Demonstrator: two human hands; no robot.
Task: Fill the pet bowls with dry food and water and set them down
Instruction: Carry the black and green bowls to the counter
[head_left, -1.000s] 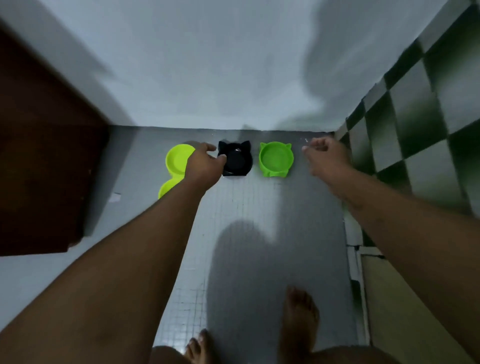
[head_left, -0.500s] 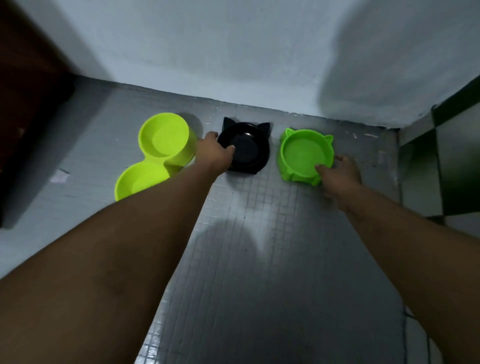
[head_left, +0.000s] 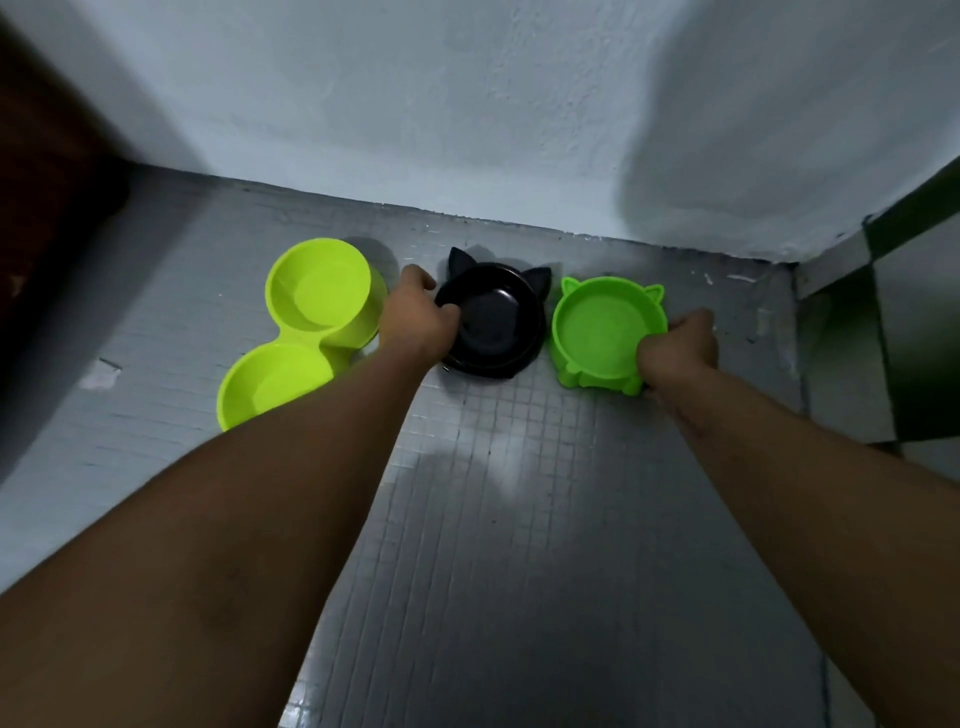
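- On the floor (head_left: 519, 493), close to the wall (head_left: 467, 104), our three bowls sit in a row. The black bowl (head_left: 498, 322) is in the middle, the green bowl (head_left: 597, 332) just to its right, and the double bowl (head_left: 311, 306) to its left. All look empty to us.
- Our left hand (head_left: 418, 322) is curled over the black bowl's left rim. Our right hand (head_left: 678, 348) is clamped on the green bowl's near right rim. We cannot tell whether either bowl has left the floor.
- We read this as the pick-up before filling. Each bowl is held at one edge only, so a quick lift could let the far side swing down and the rim slip from our fingers.
- The black and green bowls are almost touching, so raising one unevenly could knock the other.
- Our left knuckles sit between the black bowl and the double bowl, and a sideways pull could shove the double bowl.
- With both hands taken, the double bowl may be left behind unfilled.
- The same one-edge hold on the way back, with water inside, would likely spill.
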